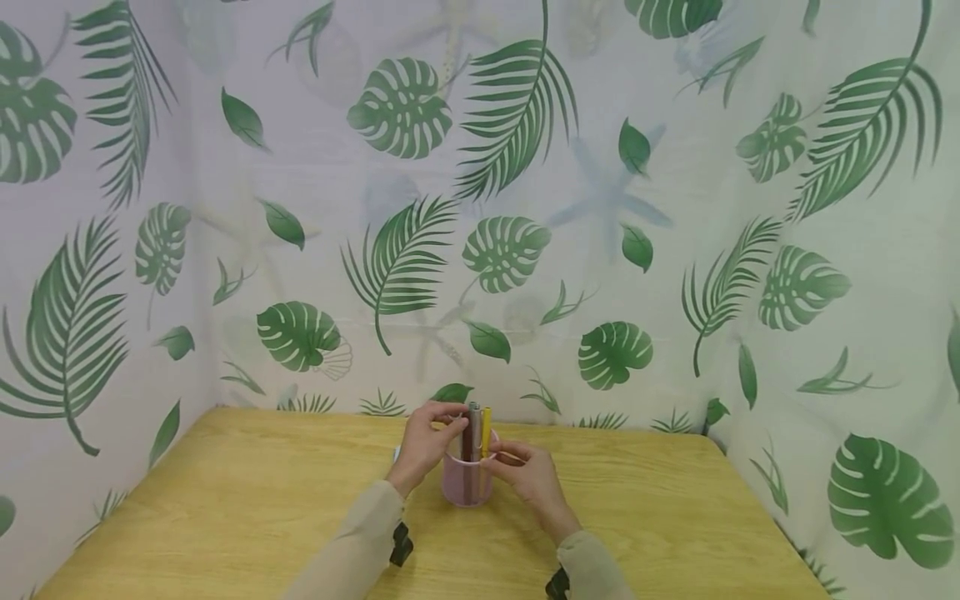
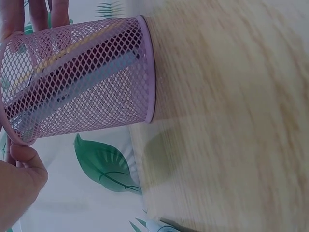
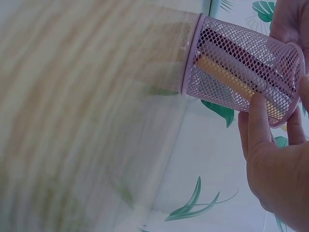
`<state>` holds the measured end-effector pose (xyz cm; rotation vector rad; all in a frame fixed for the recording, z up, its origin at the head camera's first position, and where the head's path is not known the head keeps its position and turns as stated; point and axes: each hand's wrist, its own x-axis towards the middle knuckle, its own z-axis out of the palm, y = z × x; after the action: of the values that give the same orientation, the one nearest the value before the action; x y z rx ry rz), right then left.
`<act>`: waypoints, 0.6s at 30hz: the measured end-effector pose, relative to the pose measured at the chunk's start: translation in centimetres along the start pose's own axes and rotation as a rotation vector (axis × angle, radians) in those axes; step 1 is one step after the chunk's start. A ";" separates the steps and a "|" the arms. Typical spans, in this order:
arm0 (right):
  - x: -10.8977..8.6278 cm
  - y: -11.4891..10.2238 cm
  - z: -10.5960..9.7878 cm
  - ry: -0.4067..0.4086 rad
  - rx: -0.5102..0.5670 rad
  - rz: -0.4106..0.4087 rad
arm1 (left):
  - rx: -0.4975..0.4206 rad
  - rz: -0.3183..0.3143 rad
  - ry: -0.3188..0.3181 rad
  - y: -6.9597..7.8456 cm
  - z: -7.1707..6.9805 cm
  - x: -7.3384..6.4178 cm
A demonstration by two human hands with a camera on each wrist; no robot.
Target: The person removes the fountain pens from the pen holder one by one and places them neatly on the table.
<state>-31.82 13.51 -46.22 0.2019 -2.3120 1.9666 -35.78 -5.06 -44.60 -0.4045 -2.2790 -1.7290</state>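
Note:
A pink mesh pen cup stands upright on the table, seen through its mesh in both wrist views. Inside lean a dark red pen, a grey pen, a yellow pen and a light blue one. My left hand is at the left of the cup's mouth, thumb and forefinger close to the pen tops; whether they pinch a pen is hidden. My right hand holds the cup's right rim, a fingertip against the mesh outside.
A wooden table lies under the cup. Leaf-printed curtain walls rise behind and on both sides. A small pale blue item sits on the table, mostly covered by my left hand in the head view.

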 end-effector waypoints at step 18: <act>0.0 0.2 -0.1 -0.004 -0.003 0.010 | -0.026 0.040 0.000 -0.2 0.0 -0.2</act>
<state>-31.88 13.66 -46.34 0.1948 -2.3224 1.9693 -35.69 -5.17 -44.83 -0.4517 -2.2351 -1.7411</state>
